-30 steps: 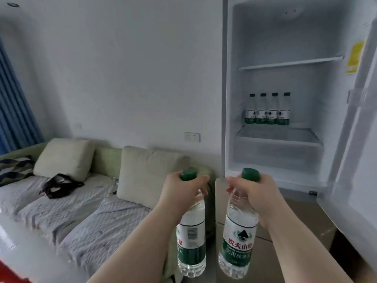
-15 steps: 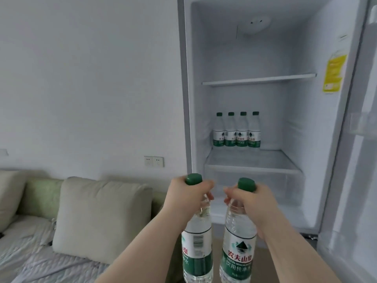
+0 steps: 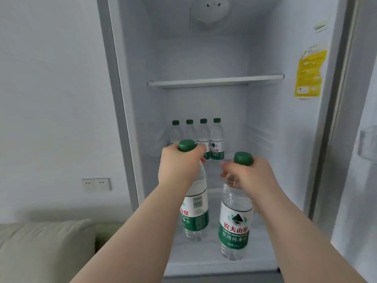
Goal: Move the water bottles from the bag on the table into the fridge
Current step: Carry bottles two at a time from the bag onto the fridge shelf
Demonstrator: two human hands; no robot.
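Green caps, clear plastic, white-and-green labels. We grip the left bottle (image 3: 194, 213) by its neck in our left hand (image 3: 179, 166), the right bottle (image 3: 234, 227) likewise in our right hand (image 3: 253, 176); both upright before the open fridge (image 3: 204, 58). Four matching bottles (image 3: 217, 146) line its shelf (image 3: 214, 176).

Four bottles (image 3: 196, 137) crowd the far left of the middle shelf (image 3: 213, 174); its right side and near strip lie open under the upper shelf (image 3: 216, 81).
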